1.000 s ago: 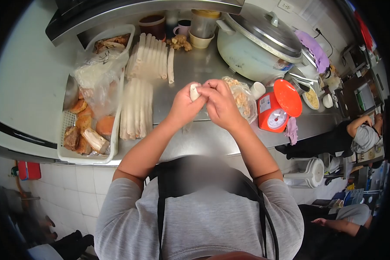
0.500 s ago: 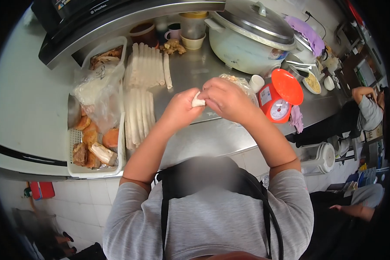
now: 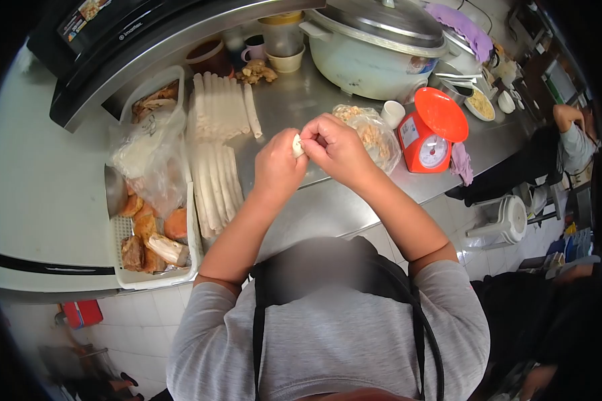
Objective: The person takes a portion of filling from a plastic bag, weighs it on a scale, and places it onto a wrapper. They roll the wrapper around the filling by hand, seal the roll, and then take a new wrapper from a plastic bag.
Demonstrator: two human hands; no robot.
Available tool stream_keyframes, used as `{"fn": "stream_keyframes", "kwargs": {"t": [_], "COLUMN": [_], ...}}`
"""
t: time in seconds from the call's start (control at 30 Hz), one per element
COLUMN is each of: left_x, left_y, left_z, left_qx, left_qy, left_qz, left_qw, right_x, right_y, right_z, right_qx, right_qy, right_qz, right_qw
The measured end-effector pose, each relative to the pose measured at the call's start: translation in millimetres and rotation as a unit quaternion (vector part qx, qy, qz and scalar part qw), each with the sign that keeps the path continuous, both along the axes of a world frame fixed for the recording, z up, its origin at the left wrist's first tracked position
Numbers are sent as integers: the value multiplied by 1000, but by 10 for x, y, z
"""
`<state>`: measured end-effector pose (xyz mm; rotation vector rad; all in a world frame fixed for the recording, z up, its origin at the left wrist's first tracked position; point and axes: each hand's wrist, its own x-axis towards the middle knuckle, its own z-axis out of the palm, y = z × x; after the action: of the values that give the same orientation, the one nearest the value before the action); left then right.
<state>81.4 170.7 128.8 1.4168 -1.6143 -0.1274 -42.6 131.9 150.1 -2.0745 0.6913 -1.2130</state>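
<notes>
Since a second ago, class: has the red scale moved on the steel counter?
No. The red scale sits beside the white cup and filling bag as before; only the camera view shifted.

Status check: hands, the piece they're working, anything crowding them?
Left hand and right hand both pinch one small white dough piece above the steel counter. Clear bag of filling just beyond; nothing blocking.

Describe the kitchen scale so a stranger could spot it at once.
Start at the big white rice cooker at the back of the steel counter. Just in front of it, beside a clear bag of filling, stands the scale: the only bright orange thing, with a round dial.
</notes>
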Motion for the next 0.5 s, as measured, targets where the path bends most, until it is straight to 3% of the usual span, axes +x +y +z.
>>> {"fn": "stream_keyframes", "kwargs": {"t": [0.23, 0.5], "left_x": [49, 79], "left_y": [34, -86], "left_z": [28, -119], "left_qx": [73, 46], "left_qy": [134, 84], "left_qz": [-48, -71], "left_qw": [987, 993], "right_x": [-112, -31], "right_y": [9, 41], "right_z": [-50, -60], "right_qx": [-218, -269], "right_qy": [72, 200], "right_qz": [11, -80], "right_qw": [973, 939]}}
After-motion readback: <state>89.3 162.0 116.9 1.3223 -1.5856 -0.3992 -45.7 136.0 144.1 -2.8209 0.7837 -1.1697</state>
